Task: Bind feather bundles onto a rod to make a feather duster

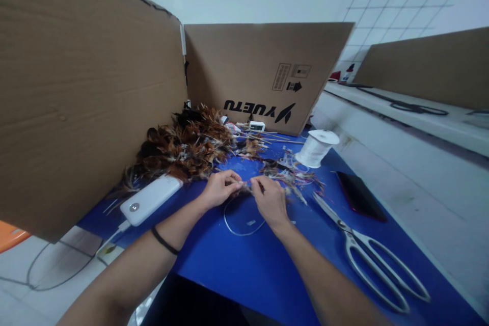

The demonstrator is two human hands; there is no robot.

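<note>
My left hand and my right hand meet over the blue table top. Both pinch a small bundle of feathers between their fingertips. A loop of white thread hangs from the bundle and lies on the blue surface below my hands. A large pile of brown and black feathers lies just beyond my left hand. More loose feathers are scattered beyond my right hand. A black band sits on my left wrist.
A white thread spool stands at the back right. Large white-handled scissors lie to the right, beside a dark phone. A white power bank lies to the left. Cardboard walls enclose the back and left.
</note>
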